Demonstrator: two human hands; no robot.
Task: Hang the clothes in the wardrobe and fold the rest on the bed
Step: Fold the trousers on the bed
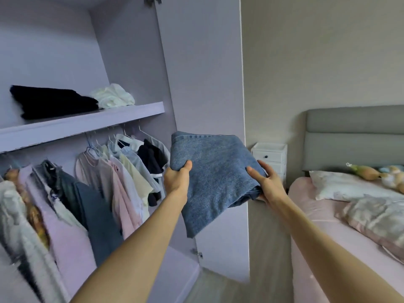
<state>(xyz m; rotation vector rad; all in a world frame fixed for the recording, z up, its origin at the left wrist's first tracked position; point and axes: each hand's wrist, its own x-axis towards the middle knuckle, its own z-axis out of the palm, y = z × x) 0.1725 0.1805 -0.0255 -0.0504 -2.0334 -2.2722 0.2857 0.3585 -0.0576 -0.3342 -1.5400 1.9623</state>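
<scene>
A person stands at an open wardrobe (pixel 131 62), holding folded jeans (pixel 209 171) in the air between its door and the bed (pixel 323 226). The left hand (pixel 177 178) pinches the near corner, thumb on top; the right hand (pixel 264 182) cups the far edge, fingers spread. Denim looks heavy and floppy, best supported from beneath the fold.
</scene>
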